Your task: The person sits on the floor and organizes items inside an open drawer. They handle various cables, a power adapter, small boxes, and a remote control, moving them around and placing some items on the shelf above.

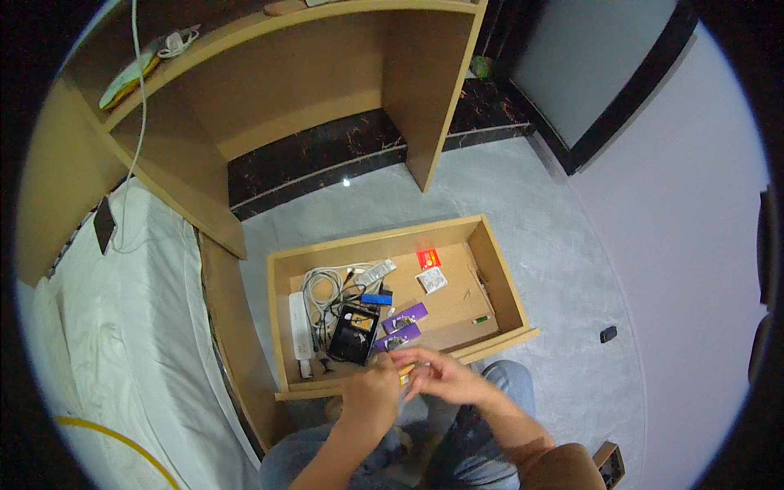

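My left hand (370, 390) and my right hand (446, 378) meet over the near edge of a wooden drawer (401, 242). Between them is a small yellow-orange item (405, 372), mostly covered by fingers; its kind is unclear. The fingers of the left hand are curled, while the right has its thumb and fingers bent around the item. Just beyond the hands lie two purple boxes (405, 318). To their left are a black box-like object (353, 334), a blue box (376, 299), coiled cables (323, 286) and a white power strip (299, 326).
Inside the drawer's right half are a red packet (429, 258), a white packet (432, 280) and a small green item (481, 320). A wooden shelf unit (306, 79) stands ahead, a white-covered bed (153, 331) at left. A small black object (608, 334) rests on the floor.
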Action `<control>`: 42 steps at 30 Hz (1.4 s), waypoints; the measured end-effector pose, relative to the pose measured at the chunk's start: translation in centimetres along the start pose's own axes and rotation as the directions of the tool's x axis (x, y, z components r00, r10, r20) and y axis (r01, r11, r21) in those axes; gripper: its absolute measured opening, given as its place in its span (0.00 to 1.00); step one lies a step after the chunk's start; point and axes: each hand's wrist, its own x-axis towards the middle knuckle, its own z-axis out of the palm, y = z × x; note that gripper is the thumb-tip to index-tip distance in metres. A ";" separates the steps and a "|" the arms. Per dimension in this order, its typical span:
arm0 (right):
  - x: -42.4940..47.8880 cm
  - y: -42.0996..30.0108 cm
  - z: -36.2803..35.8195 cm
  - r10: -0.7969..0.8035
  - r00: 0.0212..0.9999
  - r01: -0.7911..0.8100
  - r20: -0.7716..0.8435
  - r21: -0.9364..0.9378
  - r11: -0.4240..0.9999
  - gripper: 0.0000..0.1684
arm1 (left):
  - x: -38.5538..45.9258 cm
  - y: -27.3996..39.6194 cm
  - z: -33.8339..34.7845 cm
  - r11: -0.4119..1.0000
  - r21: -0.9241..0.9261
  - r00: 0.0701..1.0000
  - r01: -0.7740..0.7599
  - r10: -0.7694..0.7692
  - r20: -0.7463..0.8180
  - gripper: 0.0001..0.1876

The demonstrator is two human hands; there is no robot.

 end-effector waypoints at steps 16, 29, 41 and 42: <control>-0.6 3.7 -8.6 0.072 0.854 -0.134 -0.515 -0.084 0.987 0.07 | 0.4 2.6 -1.4 0.999 0.046 0.998 -0.024 0.022 0.053 0.43; -3.1 13.9 -26.7 0.333 0.558 -0.718 -0.760 -0.643 -0.267 0.19 | -1.4 2.4 -0.3 0.993 0.091 0.962 -0.073 0.046 0.269 0.32; 7.4 13.7 -16.4 0.005 0.918 -0.379 -0.396 -0.884 -0.274 0.22 | -1.8 3.0 -1.0 0.997 0.043 0.915 -0.057 0.035 0.402 0.18; 8.1 13.9 -15.4 -0.089 0.956 -0.294 -0.280 -0.903 -0.315 0.22 | -1.8 2.9 -0.9 0.997 0.049 0.922 -0.062 0.039 0.386 0.18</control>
